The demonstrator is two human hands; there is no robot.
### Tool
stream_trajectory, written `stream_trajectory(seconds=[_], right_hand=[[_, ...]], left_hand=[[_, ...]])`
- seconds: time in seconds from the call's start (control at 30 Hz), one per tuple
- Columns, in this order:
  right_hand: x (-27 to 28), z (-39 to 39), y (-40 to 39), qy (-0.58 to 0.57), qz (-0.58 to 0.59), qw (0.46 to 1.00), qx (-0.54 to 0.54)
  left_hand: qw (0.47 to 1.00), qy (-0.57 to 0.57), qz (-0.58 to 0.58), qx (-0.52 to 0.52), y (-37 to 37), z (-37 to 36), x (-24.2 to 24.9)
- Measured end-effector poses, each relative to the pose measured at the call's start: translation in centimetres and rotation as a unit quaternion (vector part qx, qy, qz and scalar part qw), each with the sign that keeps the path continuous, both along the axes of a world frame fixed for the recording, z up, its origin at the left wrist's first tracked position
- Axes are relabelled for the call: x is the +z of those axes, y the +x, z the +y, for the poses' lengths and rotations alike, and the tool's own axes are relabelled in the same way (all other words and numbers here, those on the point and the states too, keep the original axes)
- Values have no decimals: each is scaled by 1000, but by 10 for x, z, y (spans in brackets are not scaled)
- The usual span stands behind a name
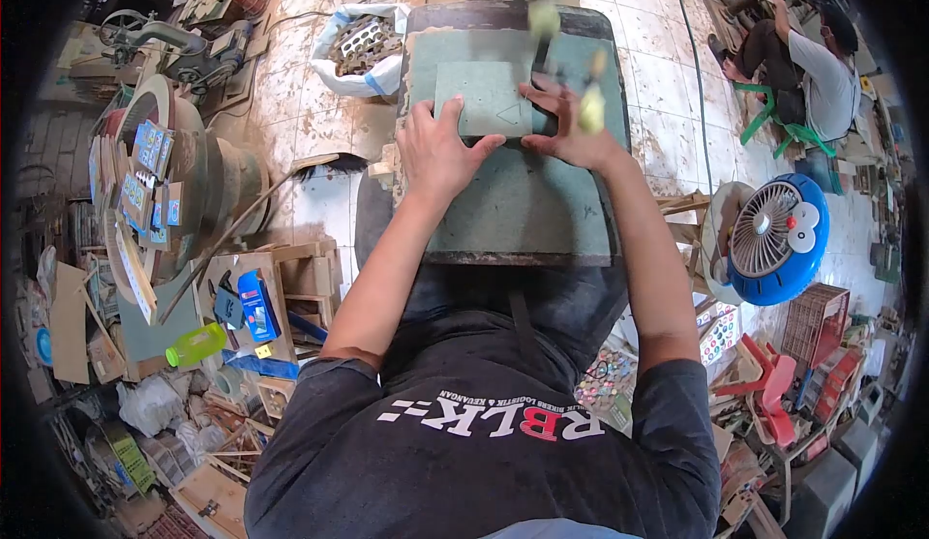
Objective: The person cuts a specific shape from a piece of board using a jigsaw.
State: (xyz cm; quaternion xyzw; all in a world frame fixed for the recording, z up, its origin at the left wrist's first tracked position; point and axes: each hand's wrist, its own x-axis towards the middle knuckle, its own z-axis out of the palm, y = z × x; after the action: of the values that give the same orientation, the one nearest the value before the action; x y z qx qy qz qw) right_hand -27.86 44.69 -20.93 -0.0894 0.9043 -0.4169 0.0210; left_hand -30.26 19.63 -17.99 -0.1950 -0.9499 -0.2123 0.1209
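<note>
A small square green board (482,94) with a triangle drawn on it lies on a larger green worktop (523,210) in front of me. My left hand (437,150) presses flat on the board's near left part, fingers over its edge. My right hand (569,123) holds the board's right edge, fingers spread. Right beside the right hand a thin upright tool part (542,31) with yellowish blobs is blurred, and I cannot tell what it is. My dark shirt fills the bottom of the view.
A white sack of perforated pieces (363,44) stands beyond the worktop on the left. A blue fan (776,239) sits at the right. Another person (808,70) sits on the floor at the far right. A machine (174,45), a green bottle (195,345) and boxes crowd the left.
</note>
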Motion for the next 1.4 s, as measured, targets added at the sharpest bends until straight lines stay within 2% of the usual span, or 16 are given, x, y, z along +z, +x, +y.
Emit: stream_trajectory(seconds=[0.1,0.3,0.37,0.4,0.47,0.6,0.67,0.7,0.77,0.87,0.9,0.97,1.1,1.17,1.27,1.4], right_hand=[[-4,1,-1,33,23,999,-6],[-14,7,-5,-186,-39,982,14],[-10,6,-7,-2,23,1000,21],[-17,8,-8,-3,23,1000,19],[-24,8,-12,32,156,985,60],[-2,7,-8,40,23,998,32],[-8,12,-9,-122,-17,991,56],[-12,12,-11,-122,-16,991,56],[-23,12,-14,50,70,995,49],[-31,12,-14,43,155,986,47],[-31,13,-14,42,155,986,48],[-18,12,-13,49,27,998,41],[-13,11,-11,84,65,993,44],[-25,11,-14,-7,85,996,34],[-30,14,-17,45,141,988,41],[-14,11,-14,13,33,999,30]], left_hand=[[1000,0,0,-2,-1,0,0],[1000,-4,-2,-2,-3,2,-1],[1000,-2,7,-3,-4,2,-1],[1000,-3,7,-4,-4,3,-1],[1000,-3,-8,0,-4,4,3],[1000,-9,-11,5,-4,4,4],[1000,-14,-14,4,-5,4,4],[1000,-14,-13,4,-5,4,3],[1000,-12,-9,1,-6,4,1],[1000,-15,-9,1,-7,4,1],[1000,-15,-9,2,-7,4,1],[1000,-12,-10,4,-8,5,1],[1000,-10,-13,3,-9,5,3],[1000,-13,-16,5,-10,6,3],[1000,-14,-20,8,-10,7,4],[1000,-21,-15,10,-10,7,10]])
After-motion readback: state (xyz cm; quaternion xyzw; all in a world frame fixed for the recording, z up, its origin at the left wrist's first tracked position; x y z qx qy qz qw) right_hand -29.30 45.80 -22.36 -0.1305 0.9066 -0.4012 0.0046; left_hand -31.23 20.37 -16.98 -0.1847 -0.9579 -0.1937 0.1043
